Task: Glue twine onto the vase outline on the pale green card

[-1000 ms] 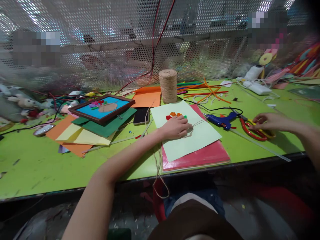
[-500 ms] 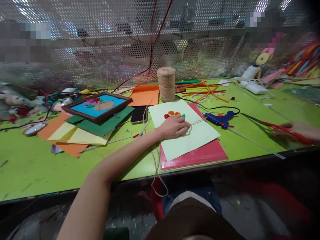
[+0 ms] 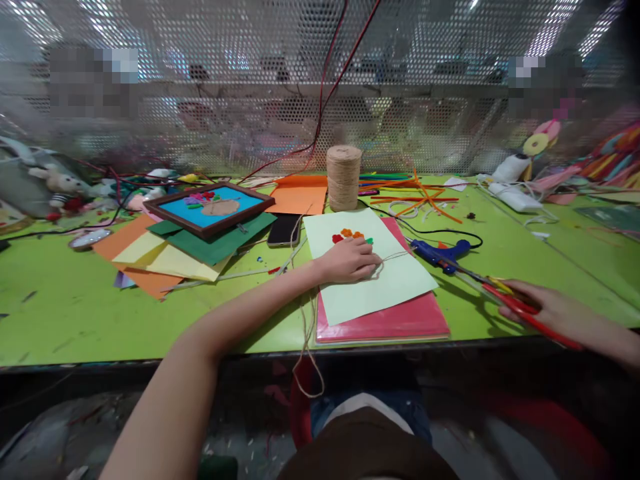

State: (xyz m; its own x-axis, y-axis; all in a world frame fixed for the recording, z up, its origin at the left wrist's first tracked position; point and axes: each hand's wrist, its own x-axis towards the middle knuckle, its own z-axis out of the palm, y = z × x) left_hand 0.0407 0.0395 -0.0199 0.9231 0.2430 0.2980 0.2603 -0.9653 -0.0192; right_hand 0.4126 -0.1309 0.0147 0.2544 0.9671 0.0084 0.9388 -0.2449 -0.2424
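Observation:
My left hand (image 3: pixel 349 260) presses down on a pale green sheet of paper (image 3: pixel 395 283) and pins a loop of jute twine (image 3: pixel 387 262) to it. Small red and orange felt pieces (image 3: pixel 349 235) sit on the sheet just beyond my fingers. The sheet lies on a red folder (image 3: pixel 400 319). My right hand (image 3: pixel 547 308) is shut on the red-handled scissors (image 3: pixel 505 295), held low over the table's front right edge with the blades pointing left toward a blue glue gun (image 3: pixel 441 253).
A spool of jute twine (image 3: pixel 343 177) stands behind the paper. A framed blue picture (image 3: pixel 210 209) rests on stacked coloured sheets (image 3: pixel 165 257) at left, beside a black phone (image 3: pixel 283 231). Pipe cleaners (image 3: pixel 415 190) lie at the back. A perforated metal screen (image 3: pixel 280 87) closes the far side.
My right hand picked the scissors up off the table at the right and brought them in toward the paper. My left hand stayed on the twine and sheet.

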